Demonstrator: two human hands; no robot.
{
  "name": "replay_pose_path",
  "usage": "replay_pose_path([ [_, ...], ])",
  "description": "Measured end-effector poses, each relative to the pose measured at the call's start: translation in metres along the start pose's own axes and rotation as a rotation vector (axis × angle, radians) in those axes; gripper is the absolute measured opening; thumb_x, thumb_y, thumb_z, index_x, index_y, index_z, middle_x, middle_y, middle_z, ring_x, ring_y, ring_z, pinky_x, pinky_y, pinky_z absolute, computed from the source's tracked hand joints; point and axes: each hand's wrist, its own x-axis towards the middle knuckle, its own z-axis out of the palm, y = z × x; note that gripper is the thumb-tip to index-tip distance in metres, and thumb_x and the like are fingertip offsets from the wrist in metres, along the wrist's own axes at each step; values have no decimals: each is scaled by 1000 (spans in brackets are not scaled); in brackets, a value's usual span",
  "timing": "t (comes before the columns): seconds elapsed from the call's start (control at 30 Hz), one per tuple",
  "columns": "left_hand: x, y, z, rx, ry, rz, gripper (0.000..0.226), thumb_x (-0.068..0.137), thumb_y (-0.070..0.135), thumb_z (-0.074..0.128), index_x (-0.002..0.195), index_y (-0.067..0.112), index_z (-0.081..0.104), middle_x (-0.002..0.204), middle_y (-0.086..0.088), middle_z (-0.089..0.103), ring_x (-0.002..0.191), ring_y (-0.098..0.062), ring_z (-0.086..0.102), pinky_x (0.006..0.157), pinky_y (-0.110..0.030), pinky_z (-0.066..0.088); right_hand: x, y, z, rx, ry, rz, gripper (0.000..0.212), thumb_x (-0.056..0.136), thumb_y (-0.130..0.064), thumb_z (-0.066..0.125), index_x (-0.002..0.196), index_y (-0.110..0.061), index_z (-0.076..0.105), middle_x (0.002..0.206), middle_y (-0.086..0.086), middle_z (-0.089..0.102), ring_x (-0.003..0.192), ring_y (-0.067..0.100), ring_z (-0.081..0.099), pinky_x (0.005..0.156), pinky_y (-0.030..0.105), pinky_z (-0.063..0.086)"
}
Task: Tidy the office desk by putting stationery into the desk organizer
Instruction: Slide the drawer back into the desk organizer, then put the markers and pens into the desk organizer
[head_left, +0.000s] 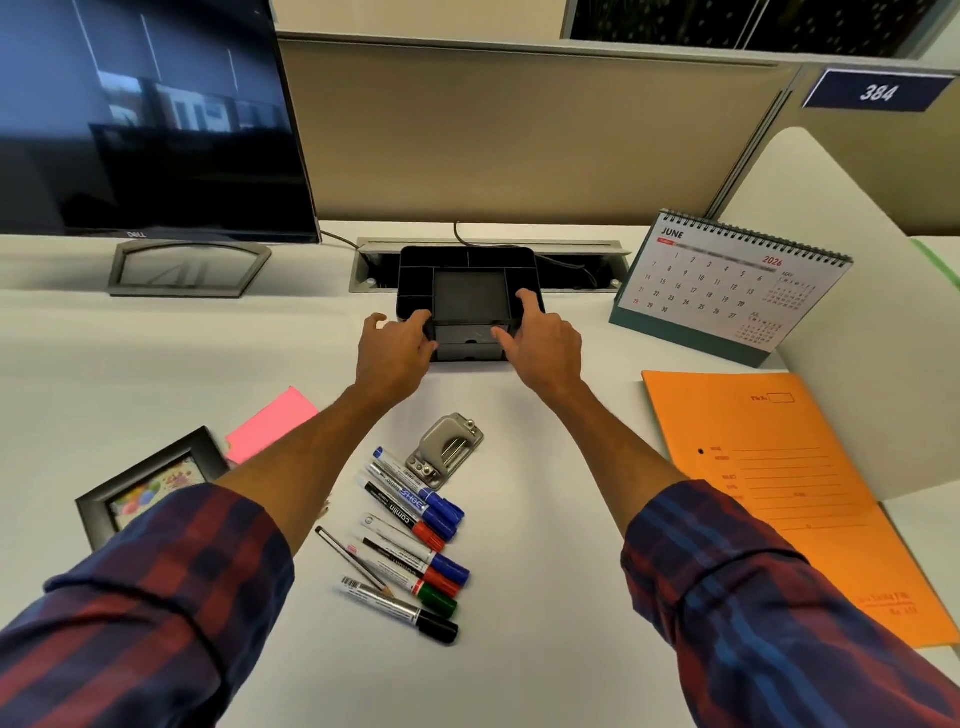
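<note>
**Both hands on the desk organizer, stationery not yet in**

I've got both hands out at the far-centre of the white desk (545, 467), on the black desk organizer (470, 296). It sits w/ its back edge over the cable slot (582, 260), approx. midway btwn the monitor (145, 119) on the left and the June calendar (727, 286) on the right. My left hand (392, 353) grips the organizer's near-left corner, fingers curled round the edge. My right hand (545, 343) grips the near-right side, index finger up on the top rim, thumb against the front by the small drawer. All top compartments I can see are empty.

Nearer to me, btwn my forearms, lie the markers (421, 540) in a loose row, caps to the right: blue, red, green, black. A pencil (353, 561) lies slanted just left of them, touching the pile. A grey hole punch (447, 447) sits just beyond the markers. Pink sticky notes (272, 421) are near-left, partly under my left arm, w/ a photo frame (150, 478) beside them. An orange file folder (779, 483) lies on the right, near the calendar.
</note>
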Motion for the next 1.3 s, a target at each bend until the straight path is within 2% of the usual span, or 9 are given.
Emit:
replay_pose_path([
  [0.1, -15, -5, 2, -23, -10, 22, 63, 96, 28, 59, 150, 17, 28, 116, -7, 69, 108, -29, 63, 117, -44, 21, -11, 0, -4, 49, 21, 4, 63, 94, -39, 59, 146, -17, 32, 90, 4, 68, 75, 18, 66, 71, 28, 51],
  [0.2, -35, -11, 1, -48, 47, 11, 70, 94, 30, 61, 152, 18, 24, 124, -7, 65, 111, -28, 63, 116, -44, 22, -27, 3, -3, 71, 36, -17, 58, 94, -37, 58, 143, -17, 36, 88, 4, 69, 73, 17, 64, 70, 27, 52],
  [0.43, -97, -31, 2, -54, 91, 3, 57, 93, 32, 61, 143, 13, 41, 125, -8, 64, 112, -30, 61, 111, -43, 29, -71, 13, 10, 117, -72, -54, 38, 93, -37, 60, 124, -16, 57, 110, 4, 69, 92, 22, 66, 82, 30, 50],
  [0.53, -128, -42, 8, -84, 101, 9, 51, 94, 35, 60, 138, 13, 48, 126, -8, 64, 114, -30, 59, 106, -44, 37, -89, 16, 17, 166, -95, -39, 34, 91, -38, 61, 119, -18, 61, 108, 1, 70, 89, 17, 66, 82, 30, 51],
  [0.7, -184, -52, 19, -96, 146, 6, 53, 94, 45, 45, 132, 9, 55, 131, -12, 61, 119, -31, 57, 101, -43, 41, -116, 16, 21, 232, -157, -44, 31, 90, -37, 63, 114, -19, 63, 101, -3, 70, 81, 11, 62, 79, 28, 54],
  [0.8, -213, -56, 26, -65, 144, 4, 61, 94, 52, 37, 135, 10, 53, 138, -11, 55, 128, -30, 49, 106, -41, 37, -130, 13, 22, 255, -195, -45, 31, 90, -38, 64, 115, -20, 63, 101, -3, 70, 80, 10, 62, 76, 25, 52],
  [0.97, -243, -68, 31, -36, 135, -2, 61, 95, 54, 35, 139, 14, 49, 148, -6, 45, 138, -22, 38, 110, -36, 31, -153, 4, 28, 287, -259, -88, 28, 90, -37, 61, 114, -23, 65, 100, -5, 71, 81, 10, 62, 73, 22, 51],
  [1.2, -269, -77, 29, 4, 117, -47, 70, 96, 60, 30, 138, 8, 51, 145, -9, 49, 136, -25, 43, 112, -39, 33, -178, -8, 34, 299, -354, -135, 31, 90, -39, 60, 114, -20, 65, 112, -3, 67, 99, 14, 61, 84, 30, 50],
  [1.3, -277, -80, 29, 18, 77, -61, 76, 95, 64, 24, 142, 9, 46, 149, -8, 44, 140, -23, 36, 116, -37, 25, -182, -12, 35, 289, -360, -145, 34, 90, -42, 60, 117, -21, 65, 114, -4, 65, 101, 13, 59, 85, 30, 49],
])
